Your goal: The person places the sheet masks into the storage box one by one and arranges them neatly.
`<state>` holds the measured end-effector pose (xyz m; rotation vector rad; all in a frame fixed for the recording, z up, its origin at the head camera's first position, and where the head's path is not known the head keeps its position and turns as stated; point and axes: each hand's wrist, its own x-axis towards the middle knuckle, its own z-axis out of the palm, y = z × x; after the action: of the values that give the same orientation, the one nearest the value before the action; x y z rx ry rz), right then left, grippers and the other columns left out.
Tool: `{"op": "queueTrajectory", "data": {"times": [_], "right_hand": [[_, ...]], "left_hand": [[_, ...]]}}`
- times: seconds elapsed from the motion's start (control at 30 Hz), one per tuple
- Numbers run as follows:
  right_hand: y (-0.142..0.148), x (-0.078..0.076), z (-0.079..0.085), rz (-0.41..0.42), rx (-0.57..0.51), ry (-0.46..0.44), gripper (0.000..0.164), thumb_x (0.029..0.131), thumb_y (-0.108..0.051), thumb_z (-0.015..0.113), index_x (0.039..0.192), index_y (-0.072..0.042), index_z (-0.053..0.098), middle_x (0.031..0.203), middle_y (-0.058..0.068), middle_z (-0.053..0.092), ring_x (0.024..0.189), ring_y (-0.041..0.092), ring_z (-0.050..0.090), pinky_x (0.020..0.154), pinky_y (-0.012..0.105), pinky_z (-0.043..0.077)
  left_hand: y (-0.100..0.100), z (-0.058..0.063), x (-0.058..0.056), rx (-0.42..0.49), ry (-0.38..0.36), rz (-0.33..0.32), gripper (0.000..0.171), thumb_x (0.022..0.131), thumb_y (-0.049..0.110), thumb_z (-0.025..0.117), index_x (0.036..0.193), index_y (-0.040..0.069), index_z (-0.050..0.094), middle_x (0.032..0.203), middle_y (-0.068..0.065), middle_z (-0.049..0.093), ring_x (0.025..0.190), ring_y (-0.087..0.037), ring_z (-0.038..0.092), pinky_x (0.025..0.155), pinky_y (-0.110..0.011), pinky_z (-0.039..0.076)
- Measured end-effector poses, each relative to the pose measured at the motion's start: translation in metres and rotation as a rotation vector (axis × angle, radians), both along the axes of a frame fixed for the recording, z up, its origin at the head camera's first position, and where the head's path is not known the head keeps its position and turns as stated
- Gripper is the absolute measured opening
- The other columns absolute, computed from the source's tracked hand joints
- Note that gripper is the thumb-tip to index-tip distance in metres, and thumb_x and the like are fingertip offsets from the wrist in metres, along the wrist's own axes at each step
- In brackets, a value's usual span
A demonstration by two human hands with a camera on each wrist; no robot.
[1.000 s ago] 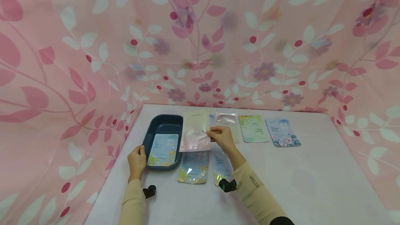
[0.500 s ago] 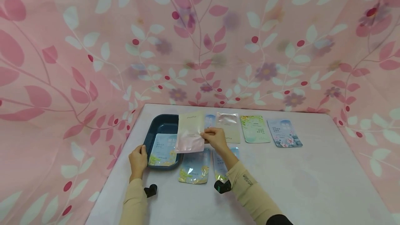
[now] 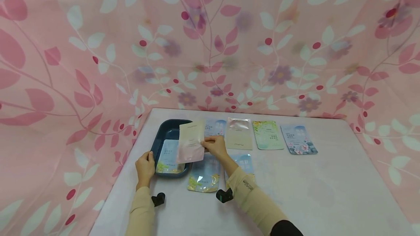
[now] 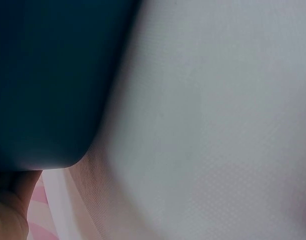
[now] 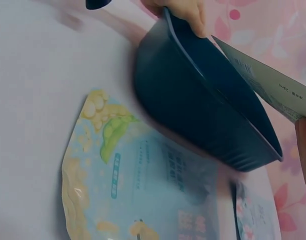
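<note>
My left hand [image 3: 144, 168] grips the left rim of a dark blue plastic basin [image 3: 171, 132]; the left wrist view has only the basin's side [image 4: 48, 85] and a bit of that hand [image 4: 10, 215]. Between thumb and fingers, my right hand [image 3: 215, 148] pinches the right edge of a cream-and-pink face mask packet [image 3: 191, 139]. This packet is tilted above the basin's right side. In the right wrist view the packet's printed back [image 5: 275, 90] shows over the basin rim. Inside the basin lies a light blue packet [image 3: 168, 156], partly hidden by the held one.
Two light blue packets lie in front, one right of the basin [image 3: 204, 176], another [image 3: 243, 162] partly under my right forearm. Behind stand in a row a blue [image 3: 214, 126], a beige [image 3: 238, 136], a green [image 3: 268, 136] and a lotus-printed packet [image 3: 298, 140], flat on the white table [image 3: 311, 192].
My right hand has carried the cream-and-pink packet leftward, further over the basin, uncovering the blue packet in the back row. The left hand stays on the rim.
</note>
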<state>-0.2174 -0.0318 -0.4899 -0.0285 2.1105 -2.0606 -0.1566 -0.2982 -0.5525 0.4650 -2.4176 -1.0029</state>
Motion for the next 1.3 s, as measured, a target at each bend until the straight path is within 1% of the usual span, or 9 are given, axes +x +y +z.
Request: {"op": "queueTrajectory", "data": {"times": [0.13,0.33,0.57,0.73,0.93,1.1,1.3], "right_hand": [[-0.009,-0.002,-0.003,-0.003,0.034,0.012,0.019,0.08,0.004,0.067,0.095,0.016,0.066,0.084,0.027,0.068,0.056,0.014,0.065,0.057,0.031,0.056],[-0.018,-0.002,-0.007,-0.009,0.082,0.006,0.015,0.079,0.006,0.068,0.091,0.014,0.067,0.082,0.024,0.069,0.058,0.016,0.066,0.057,0.031,0.056],[-0.026,-0.001,-0.014,-0.023,0.12,0.016,0.015,0.077,0.004,0.069,0.089,0.013,0.068,0.079,0.022,0.069,0.058,0.015,0.065,0.054,0.026,0.055],[-0.034,0.002,-0.017,-0.02,0.144,0.017,0.014,0.077,0.003,0.069,0.087,0.012,0.068,0.076,0.021,0.069,0.054,0.014,0.064,0.052,0.024,0.054],[-0.042,0.007,-0.02,-0.003,0.147,0.064,0.014,0.077,0.005,0.068,0.087,0.014,0.067,0.074,0.022,0.069,0.054,0.021,0.066,0.051,0.025,0.054],[-0.048,0.008,-0.023,0.013,0.171,0.103,0.013,0.077,0.005,0.067,0.087,0.014,0.067,0.074,0.022,0.069,0.054,0.023,0.067,0.05,0.024,0.053],[-0.053,0.011,-0.023,0.017,0.173,0.153,0.012,0.077,0.006,0.066,0.085,0.015,0.067,0.071,0.023,0.068,0.052,0.024,0.066,0.048,0.025,0.052]], "left_hand": [[0.0,0.0,-0.002,0.0,0.0,-0.003,0.026,0.095,0.008,0.05,0.101,-0.013,0.065,0.097,-0.031,0.065,0.094,-0.049,0.059,0.084,-0.056,0.045],[0.0,-0.002,-0.004,-0.009,0.002,-0.01,0.026,0.096,0.008,0.049,0.101,-0.013,0.064,0.099,-0.032,0.064,0.096,-0.05,0.059,0.087,-0.056,0.044],[0.0,-0.001,-0.003,-0.005,0.002,-0.012,0.026,0.095,0.008,0.049,0.102,-0.013,0.064,0.1,-0.032,0.064,0.097,-0.05,0.058,0.087,-0.057,0.044],[0.0,0.001,-0.001,0.011,-0.018,-0.012,0.028,0.096,0.009,0.048,0.104,-0.013,0.064,0.102,-0.032,0.063,0.099,-0.049,0.058,0.087,-0.056,0.044],[0.001,0.002,0.0,0.04,-0.051,-0.019,0.03,0.097,0.01,0.047,0.109,-0.013,0.062,0.106,-0.033,0.062,0.103,-0.049,0.056,0.09,-0.056,0.043],[0.001,0.002,0.001,0.033,-0.039,-0.017,0.029,0.097,0.01,0.047,0.107,-0.013,0.062,0.105,-0.033,0.062,0.102,-0.049,0.057,0.089,-0.057,0.043],[0.001,0.001,0.003,0.031,-0.033,-0.013,0.029,0.097,0.009,0.047,0.107,-0.014,0.062,0.104,-0.033,0.062,0.101,-0.05,0.057,0.088,-0.057,0.043]]}}
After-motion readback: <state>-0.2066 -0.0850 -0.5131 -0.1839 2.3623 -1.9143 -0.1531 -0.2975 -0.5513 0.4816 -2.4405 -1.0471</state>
